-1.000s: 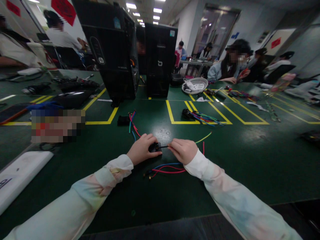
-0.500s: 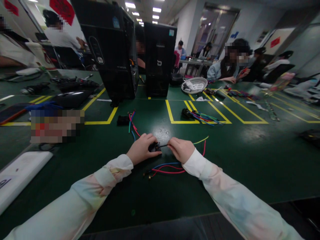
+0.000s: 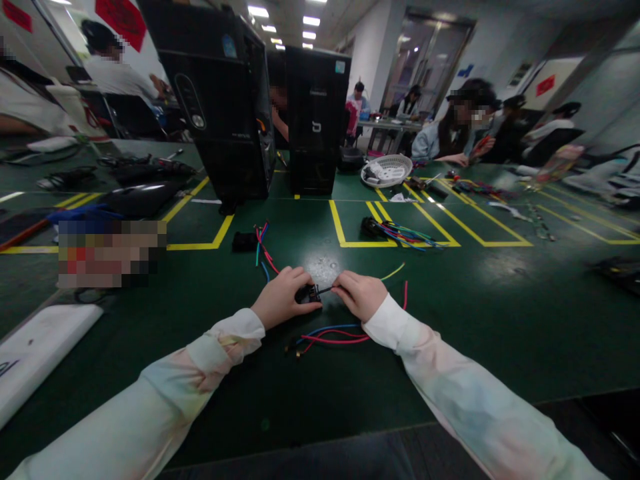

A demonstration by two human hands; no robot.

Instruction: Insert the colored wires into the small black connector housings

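Note:
My left hand (image 3: pixel 283 297) is closed around a small black connector block (image 3: pixel 309 294), keeping it low over the green table. Its far side is hidden by my fingers. From its right end a thin dark shaft (image 3: pixel 325 289), perhaps a screwdriver or a wire, runs to my right hand (image 3: pixel 361 294), whose fingertips pinch it. Yellow-green wire (image 3: pixel 393 271) and red wire (image 3: pixel 405 295) stick out beyond my right hand. In front of my hands lie loose red wires (image 3: pixel 335 340) and a blue wire (image 3: pixel 325 328), with brass-coloured ends at the left.
Another black block (image 3: pixel 245 241) with coloured wires lies behind my left hand. Further right is a wire bundle (image 3: pixel 400 233). Two black computer towers (image 3: pixel 220 100) stand at the back beside a white basket (image 3: pixel 386 171). A white power strip (image 3: pixel 45 353) lies left. Several people sit beyond.
The view has shifted slightly. Both hands keep their grips, and the yellow-green and red wire ends beyond my right hand have moved a little left.

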